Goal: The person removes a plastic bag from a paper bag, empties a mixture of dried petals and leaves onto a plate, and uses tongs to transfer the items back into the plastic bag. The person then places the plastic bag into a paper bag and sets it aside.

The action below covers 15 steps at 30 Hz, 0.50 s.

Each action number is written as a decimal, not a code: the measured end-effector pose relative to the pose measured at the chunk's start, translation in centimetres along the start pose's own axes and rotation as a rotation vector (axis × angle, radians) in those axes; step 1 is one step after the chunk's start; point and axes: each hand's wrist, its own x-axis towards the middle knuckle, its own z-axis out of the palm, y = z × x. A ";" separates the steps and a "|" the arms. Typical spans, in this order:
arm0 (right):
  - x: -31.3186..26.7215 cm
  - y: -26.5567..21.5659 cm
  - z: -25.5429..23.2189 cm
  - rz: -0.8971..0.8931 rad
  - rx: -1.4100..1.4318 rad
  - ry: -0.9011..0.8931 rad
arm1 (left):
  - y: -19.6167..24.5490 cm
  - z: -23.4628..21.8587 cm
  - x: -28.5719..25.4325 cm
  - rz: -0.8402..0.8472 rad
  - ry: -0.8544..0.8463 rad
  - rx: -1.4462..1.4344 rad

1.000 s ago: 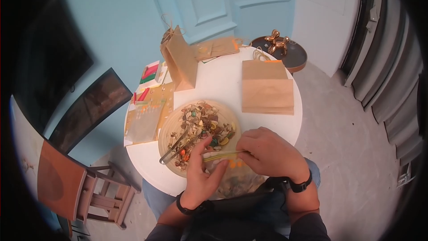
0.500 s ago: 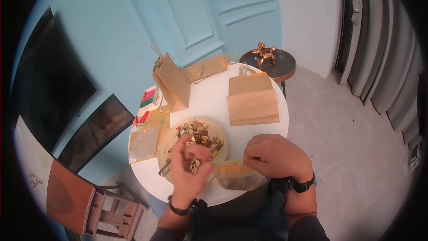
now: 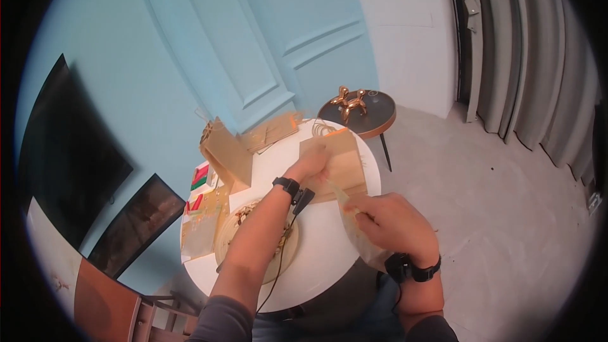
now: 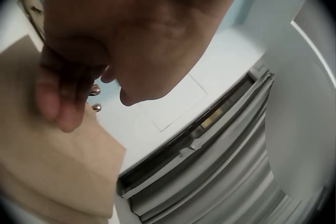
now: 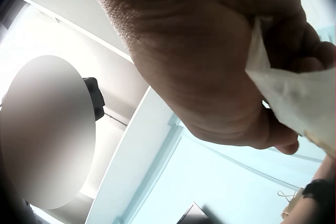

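Head view: a white round table (image 3: 324,234) fills the middle, its right rim curving down beside the right hand (image 3: 394,223), with pale floor (image 3: 475,177) beyond. The right hand pinches a translucent pouch (image 3: 366,248), which hangs at the table's lower-right edge. The left hand (image 3: 313,161) reaches over a flat brown paper bag (image 3: 348,168) near the far right rim, its fingers loosely bent; whether they touch the paper I cannot tell. A round plate (image 3: 290,254) of dried pieces lies near the lower-left edge, partly behind the left forearm. A standing paper bag (image 3: 233,158) is at the table's upper left. Above the table is a dark side table (image 3: 379,117) with a copper figurine (image 3: 353,104); a grey curtain (image 3: 506,57) hangs at upper right.

Left wrist view: the relaxed fingers show apart from the palm, over brown paper at left; the curtain spans the bottom.

Right wrist view: only here is the pouch's pale film seen close, clamped between the fingers at right; a blurred oval fills the left.
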 end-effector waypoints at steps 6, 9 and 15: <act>-0.1 1.8 -1.8 0.065 0.100 -0.037 | -2.3 -0.1 -0.5 -0.127 0.217 -0.404; 0.1 3.0 -2.4 0.086 0.185 -0.067 | -1.3 -1.9 -4.5 0.094 0.429 -0.584; 1.5 4.7 -2.2 0.149 0.336 -0.065 | 2.0 -3.6 -19.0 0.457 0.605 -0.753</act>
